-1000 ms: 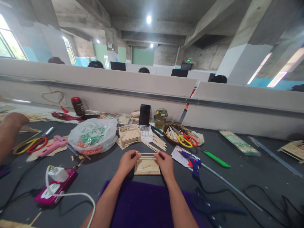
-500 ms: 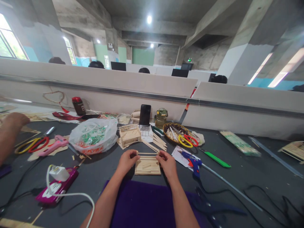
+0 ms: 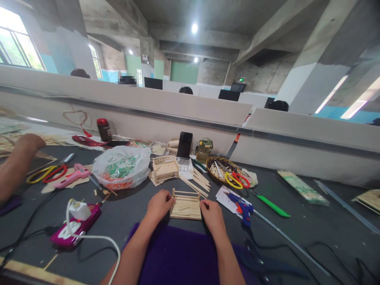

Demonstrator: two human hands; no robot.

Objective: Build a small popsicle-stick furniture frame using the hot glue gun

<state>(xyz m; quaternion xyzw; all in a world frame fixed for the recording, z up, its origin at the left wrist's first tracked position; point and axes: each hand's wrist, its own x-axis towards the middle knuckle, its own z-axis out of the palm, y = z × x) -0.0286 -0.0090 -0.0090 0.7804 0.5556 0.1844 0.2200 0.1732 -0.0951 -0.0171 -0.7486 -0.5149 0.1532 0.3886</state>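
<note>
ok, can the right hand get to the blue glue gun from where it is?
Probably yes. The right hand rests at the stick frame; the blue glue gun lies just to its right, with only bare table between.

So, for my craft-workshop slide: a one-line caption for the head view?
Both hands, left hand and right hand, flank a small stick frame on a cluttered dark table.

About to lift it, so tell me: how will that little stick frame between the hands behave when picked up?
The stick frame is probably light, being thin sticks. Its slim upright rails look fragile, so squeezing may snap them. Its flat base should sit steady, not roll.
</note>
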